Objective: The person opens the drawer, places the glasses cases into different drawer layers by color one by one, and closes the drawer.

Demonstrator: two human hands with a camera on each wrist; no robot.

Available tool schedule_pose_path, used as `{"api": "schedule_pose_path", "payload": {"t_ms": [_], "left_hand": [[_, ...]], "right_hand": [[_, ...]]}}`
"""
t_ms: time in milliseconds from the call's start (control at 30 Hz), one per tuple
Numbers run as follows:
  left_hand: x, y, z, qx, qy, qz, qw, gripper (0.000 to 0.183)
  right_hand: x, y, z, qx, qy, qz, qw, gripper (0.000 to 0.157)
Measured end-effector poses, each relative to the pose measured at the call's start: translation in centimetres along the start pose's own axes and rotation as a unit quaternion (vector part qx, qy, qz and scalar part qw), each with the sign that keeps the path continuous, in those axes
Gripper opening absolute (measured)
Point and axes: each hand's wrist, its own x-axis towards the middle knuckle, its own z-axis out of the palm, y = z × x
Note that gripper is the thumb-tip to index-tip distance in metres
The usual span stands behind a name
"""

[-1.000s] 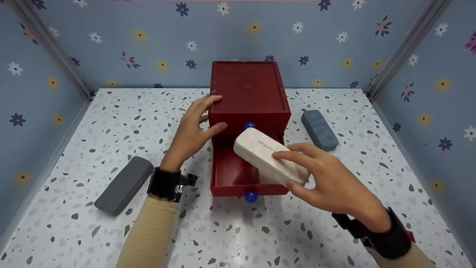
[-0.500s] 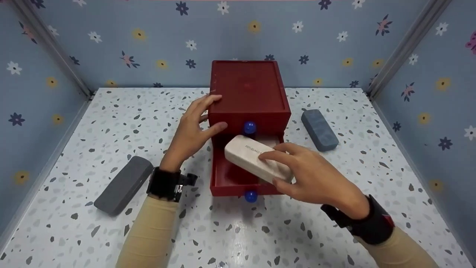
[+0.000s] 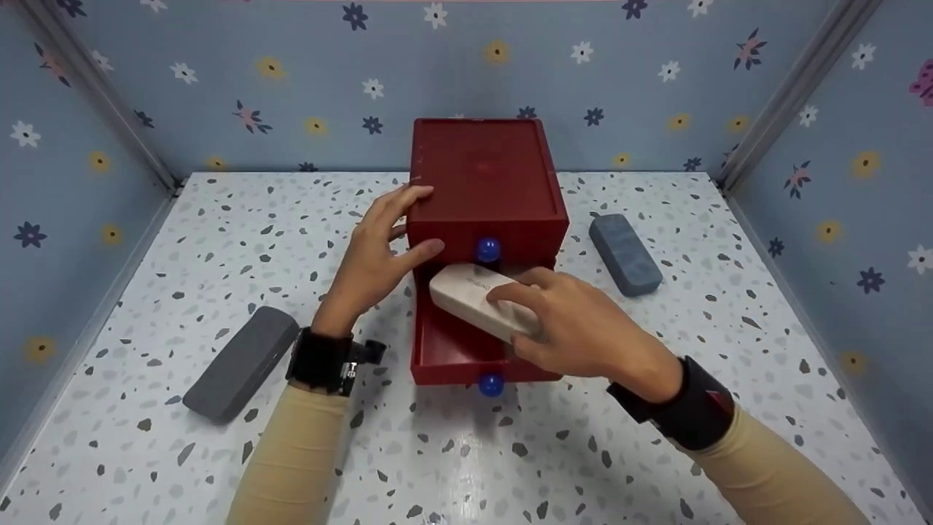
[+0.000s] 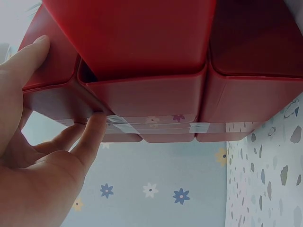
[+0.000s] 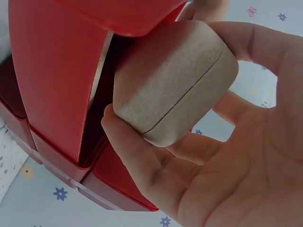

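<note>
A red two-drawer cabinet [image 3: 485, 171] with blue knobs stands in the middle, its lower drawer [image 3: 452, 375] pulled out and the upper one pushed in. My left hand [image 3: 370, 255] holds the cabinet's left front corner, thumb on the front face and fingers along the side. My right hand [image 3: 576, 328] grips a cream glasses case [image 3: 466, 295] between thumb and fingers, tilted over the lower drawer. In the right wrist view the end of the case, with its seam line, is beside the red drawer wall [image 5: 57, 94]. Hand and case hide the drawer's right part.
A dark grey glasses case [image 3: 244, 363] lies at the left on the speckled table [image 3: 466, 467]. Another glasses case, blue-grey [image 3: 625, 255], lies right of the cabinet. Flowered panels [image 3: 291, 95] enclose the back and sides.
My right hand has carried the cream case left and a little farther back, lower over the pulled-out drawer. My left hand has kept its place on the cabinet.
</note>
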Motion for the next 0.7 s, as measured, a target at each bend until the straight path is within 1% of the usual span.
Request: {"api": "schedule_pose_path", "payload": {"t_ms": [267,500,700], "left_hand": [[-0.1,0.3,0.0,-0.003,-0.002,-0.002,1.0,0.068],[0.0,0.2,0.0,-0.003,-0.005,-0.001,1.0,0.065],[-0.1,-0.1,0.0,-0.001,-0.003,-0.003,1.0,0.064]], "right_hand": [[1.5,-0.1,1.0,-0.02,0.005,-0.013,1.0,0.043],[2.2,-0.4,1.4,-0.027,-0.005,0.002,1.0,0.041],[2.8,-0.6,1.5,-0.034,-0.008,0.006,0.999,0.038]]}}
